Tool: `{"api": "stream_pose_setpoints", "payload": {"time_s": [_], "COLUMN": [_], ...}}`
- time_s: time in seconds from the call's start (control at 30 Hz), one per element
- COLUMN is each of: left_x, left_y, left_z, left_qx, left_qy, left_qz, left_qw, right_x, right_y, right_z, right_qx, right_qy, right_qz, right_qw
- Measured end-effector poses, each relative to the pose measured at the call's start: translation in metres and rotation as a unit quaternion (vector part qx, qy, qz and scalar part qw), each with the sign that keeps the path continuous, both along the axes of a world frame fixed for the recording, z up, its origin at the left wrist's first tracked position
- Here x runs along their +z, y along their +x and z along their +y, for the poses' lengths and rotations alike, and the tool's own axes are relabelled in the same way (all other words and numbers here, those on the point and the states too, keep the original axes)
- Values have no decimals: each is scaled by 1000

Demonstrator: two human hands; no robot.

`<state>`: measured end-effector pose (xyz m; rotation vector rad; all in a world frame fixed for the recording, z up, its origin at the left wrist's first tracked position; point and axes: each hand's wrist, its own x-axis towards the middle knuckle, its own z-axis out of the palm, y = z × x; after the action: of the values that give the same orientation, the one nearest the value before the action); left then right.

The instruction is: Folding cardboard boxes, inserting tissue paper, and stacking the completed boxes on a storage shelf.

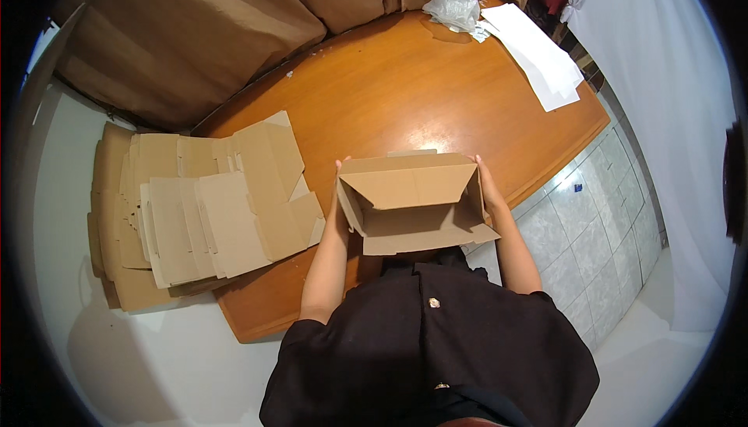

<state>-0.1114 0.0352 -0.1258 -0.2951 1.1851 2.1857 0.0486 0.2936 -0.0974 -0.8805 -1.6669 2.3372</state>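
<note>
A brown cardboard box (409,187) is between my two hands at the table's near edge, its open side facing me. A slanted flap runs across its upper part, and another flap sticks out along the bottom. My left hand (336,207) grips the box's left side, mostly hidden behind it with a fingertip showing at the top corner. On the opposite side, my right hand (487,187) presses against the right wall, fingers up by the upper corner. Both hands are closed on the box.
Flattened cardboard boxes (226,220) lie stacked at the left, overhanging the wooden table (366,76). At the far right are white paper sheets (538,61) and a clear plastic bag (453,11). Brown curtains (210,14) line the back; a white curtain (662,115) hangs at right.
</note>
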Motion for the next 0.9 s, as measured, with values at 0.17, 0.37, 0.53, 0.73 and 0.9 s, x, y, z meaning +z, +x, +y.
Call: {"api": "stream_pose_setpoints", "payload": {"time_s": [0.17, 0.37, 0.53, 0.73, 0.9], "left_x": [-1, 32, 19, -1, 82], "left_y": [-1, 16, -7, -12, 33], "left_z": [6, 10, -4, -12, 6], "left_qx": [1, -39, -11, 8, 38], "left_qy": [-41, 113, 32, -2, 135], "left_qz": [22, -101, 51, 231, -98], "left_qw": [999, 988, 998, 973, 985], "right_x": [18, 14, 40, 59, 41], "right_y": [1, -1, 6, 2, -1], "right_z": [4, 17, 20, 13, 13], "right_qx": [27, -76, -118, -144, -94], "right_qy": [-11, -13, 99, 168, 187], "right_qz": [-16, 41, 204, 246, 13], "right_qw": [999, 996, 967, 944, 978]}}
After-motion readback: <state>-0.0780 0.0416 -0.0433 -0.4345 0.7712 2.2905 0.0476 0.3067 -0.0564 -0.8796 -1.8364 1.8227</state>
